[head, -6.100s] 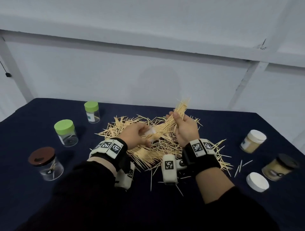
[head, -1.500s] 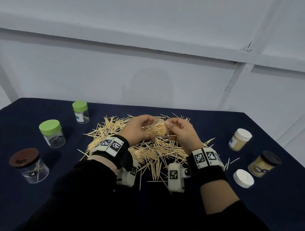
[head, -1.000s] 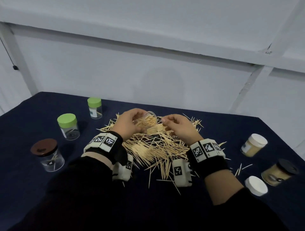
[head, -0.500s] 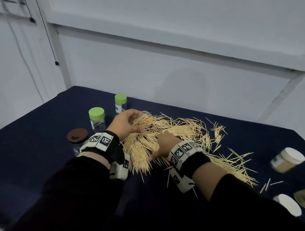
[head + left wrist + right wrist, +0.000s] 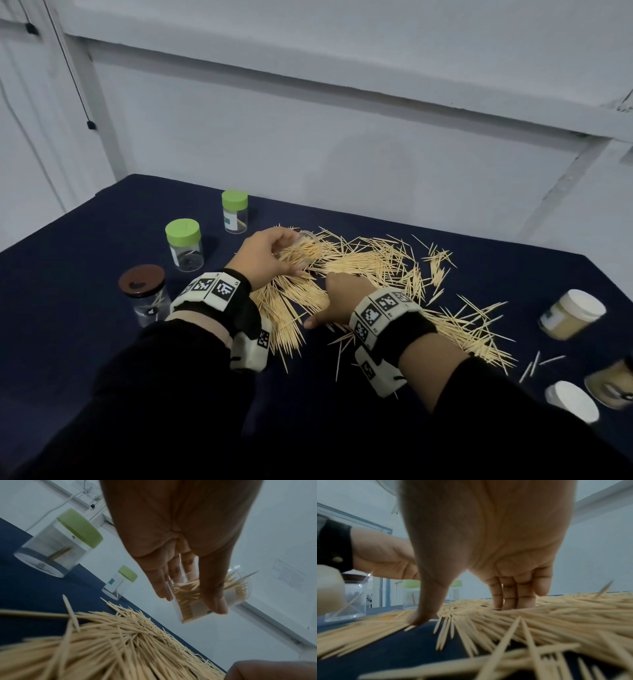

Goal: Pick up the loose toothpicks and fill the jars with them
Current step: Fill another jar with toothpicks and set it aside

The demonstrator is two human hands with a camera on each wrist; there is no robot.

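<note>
While toothpicks (image 5: 363, 270) litter the dark cloth (image 5: 68, 260) before white walls (image 5: 308, 144), left grip (image 5: 263, 260) clasps a jar (image 5: 211, 599), right grip (image 5: 342, 298) splayed.

Obstacles, left: brown-lidded clear jar (image 5: 145, 295), two green-lidded clear jars (image 5: 184, 244) (image 5: 234, 211). Centre: pale wooden toothpick heap (image 5: 370, 274). Bare dark-blue tablecloth (image 5: 85, 246) between.

Probably a bare lab or test room: plain white panelled walls (image 5: 342, 144), hanging cable (image 5: 68, 68), one table under dark blue cloth (image 5: 68, 240), little else.
</note>
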